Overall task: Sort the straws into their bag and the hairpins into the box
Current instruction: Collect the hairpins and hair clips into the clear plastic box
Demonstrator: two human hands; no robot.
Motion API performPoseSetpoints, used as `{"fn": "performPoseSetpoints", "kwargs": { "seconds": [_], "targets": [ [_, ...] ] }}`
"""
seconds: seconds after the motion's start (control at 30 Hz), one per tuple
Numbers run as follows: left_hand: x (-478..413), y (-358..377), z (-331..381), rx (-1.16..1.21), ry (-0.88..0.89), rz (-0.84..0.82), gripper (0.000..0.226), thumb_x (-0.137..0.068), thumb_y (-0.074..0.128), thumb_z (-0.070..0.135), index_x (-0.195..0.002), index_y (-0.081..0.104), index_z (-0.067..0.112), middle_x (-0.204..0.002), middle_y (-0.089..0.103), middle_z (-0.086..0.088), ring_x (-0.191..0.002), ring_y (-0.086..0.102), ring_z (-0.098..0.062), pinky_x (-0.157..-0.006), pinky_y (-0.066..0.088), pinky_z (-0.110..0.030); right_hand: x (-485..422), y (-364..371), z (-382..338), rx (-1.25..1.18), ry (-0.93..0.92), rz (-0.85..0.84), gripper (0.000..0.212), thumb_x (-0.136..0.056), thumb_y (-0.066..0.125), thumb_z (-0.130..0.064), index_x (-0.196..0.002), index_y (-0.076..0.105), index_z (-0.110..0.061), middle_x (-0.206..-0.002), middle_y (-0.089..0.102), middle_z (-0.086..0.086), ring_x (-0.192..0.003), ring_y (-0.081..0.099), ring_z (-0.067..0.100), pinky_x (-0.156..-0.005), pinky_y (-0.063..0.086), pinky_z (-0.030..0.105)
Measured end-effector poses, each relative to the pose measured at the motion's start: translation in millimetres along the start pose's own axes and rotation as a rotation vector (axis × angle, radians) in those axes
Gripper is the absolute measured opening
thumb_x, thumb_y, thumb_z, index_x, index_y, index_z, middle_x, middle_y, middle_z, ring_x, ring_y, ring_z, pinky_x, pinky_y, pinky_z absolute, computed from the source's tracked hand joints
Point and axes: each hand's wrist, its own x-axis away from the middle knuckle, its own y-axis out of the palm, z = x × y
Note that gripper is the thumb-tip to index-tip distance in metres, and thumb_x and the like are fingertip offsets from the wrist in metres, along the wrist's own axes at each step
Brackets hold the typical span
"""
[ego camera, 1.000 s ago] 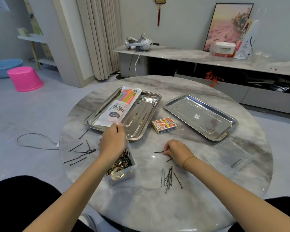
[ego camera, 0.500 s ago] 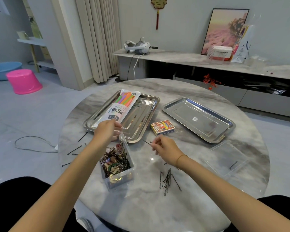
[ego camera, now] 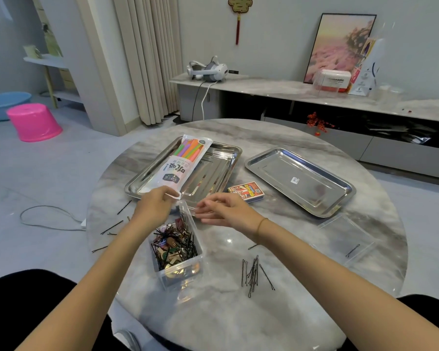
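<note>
Straws point(ego camera: 191, 148) in bright orange, green and purple sit inside their long printed bag point(ego camera: 174, 173), which lies lengthwise in the left tray point(ego camera: 222, 158) on the round marble table point(ego camera: 238, 325), its far end resting over the tray's far rim. The person's left hand point(ego camera: 156, 205) is at the bag's near end, with fingers curled and pinching the near corner of the plastic just above the tray's front edge. Right beside it, the right hand point(ego camera: 228, 210) hovers over the far rim of the clear box point(ego camera: 188, 273). Its fingers are loosely extended and pointing toward the left hand. I cannot tell from here whether a pin lies between them. The box stands on the table between the two forearms, and it is well filled with dark hairpins point(ego camera: 175, 245) tangled over some brown and gold pieces. More pins lie loose on the table: a gathered bunch point(ego camera: 251, 273) just beside the right forearm on its inner side, and a scatter of single pins point(ego camera: 112, 227) near the table's left edge, outside the left arm. One stray pin point(ego camera: 352, 250) rests on a clear lid point(ego camera: 345, 233) lying flat near the right edge, below the right tray point(ego camera: 314, 196). A small printed pack point(ego camera: 246, 191) sits on the table between the two trays, just behind the right hand.
</note>
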Motion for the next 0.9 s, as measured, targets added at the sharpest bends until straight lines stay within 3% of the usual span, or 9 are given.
{"fn": "performPoseSetpoints", "kwargs": {
  "seconds": [0.1, 0.2, 0.3, 0.5, 0.63, 0.73, 0.9],
  "targets": [
    [5.4, 5.1, -0.5, -0.213, 0.087, -0.087, 0.021, -0.096, 0.048, 0.016, -0.109, 0.062, 0.024, -0.102, 0.063, -0.001, -0.078, 0.055, -0.02, -0.057, 0.038, -0.028, 5.0, -17.6, 12.7, 0.068, 0.014, 0.046, 0.021, -0.095, 0.051, -0.009, -0.111, 0.06, 0.002, -0.108, 0.067, 0.018, -0.095, 0.067, 0.024, -0.082, 0.057, 0.026],
    [9.4, 7.4, 0.1, -0.374, 0.149, -0.03, 0.031, -0.092, 0.05, 0.008, -0.116, 0.059, 0.025, -0.114, 0.063, -0.002, -0.098, 0.058, -0.026, -0.066, 0.042, -0.03, 11.8, -43.3, 31.7, 0.576, 0.002, 0.077, 0.02, -0.087, 0.064, -0.016, -0.107, 0.066, -0.009, -0.108, 0.067, 0.006, -0.098, 0.063, 0.016, -0.087, 0.052, 0.025],
    [10.8, 9.5, 2.1, -0.417, 0.141, 0.017, 0.032, -0.091, 0.053, 0.01, -0.117, 0.058, 0.027, -0.115, 0.063, -0.002, -0.102, 0.058, -0.025, -0.071, 0.044, -0.032, 22.9, -67.8, 48.0, 1.03, 0.135, 0.011, 0.032, -0.081, 0.07, -0.033, -0.11, 0.066, -0.02, -0.114, 0.058, 0.003, -0.106, 0.054, 0.016, -0.093, 0.044, 0.026],
    [18.0, 12.5, 4.7, -0.501, 0.12, 0.08, 0.034, -0.089, 0.053, 0.01, -0.119, 0.056, 0.025, -0.11, 0.063, -0.005, -0.101, 0.057, -0.028, -0.066, 0.038, -0.029, 56.4, -72.8, 60.2, 0.976, 0.184, 0.099, 0.067, -0.062, 0.077, -0.058, -0.115, 0.054, -0.024, -0.112, 0.042, -0.005, -0.105, 0.043, 0.008, -0.094, 0.041, 0.022],
    [22.3, 10.7, 5.7, -0.557, 0.096, 0.092, 0.031, -0.088, 0.05, 0.01, -0.117, 0.055, 0.019, -0.106, 0.061, -0.009, -0.093, 0.058, -0.031, -0.062, 0.037, -0.03, 73.2, -53.9, 68.5, 1.024, 0.224, 0.171, 0.087, -0.05, 0.077, -0.068, -0.117, 0.044, -0.024, -0.113, 0.037, -0.008, -0.107, 0.042, 0.009, -0.093, 0.044, 0.028],
    [25.9, 10.6, 9.3, -0.633, 0.097, 0.075, 0.029, -0.088, 0.049, 0.012, -0.116, 0.052, 0.015, -0.103, 0.06, -0.01, -0.091, 0.058, -0.032, -0.061, 0.036, -0.031, 83.4, -35.8, 81.3, 1.025, 0.192, 0.299, 0.081, -0.057, 0.074, -0.067, -0.116, 0.042, -0.021, -0.114, 0.04, -0.007, -0.107, 0.046, 0.011, -0.091, 0.043, 0.027],
    [34.0, 10.7, 16.1, -0.703, 0.08, 0.031, 0.034, -0.088, 0.05, 0.014, -0.122, 0.047, 0.013, -0.114, 0.054, -0.011, -0.101, 0.055, -0.032, -0.066, 0.037, -0.032, 89.3, -22.9, 92.5, 0.885, 0.206, 0.407, 0.049, -0.076, 0.07, -0.043, -0.112, 0.048, -0.019, -0.113, 0.047, -0.004, -0.108, 0.051, 0.012, -0.089, 0.043, 0.024]
  ]
}}
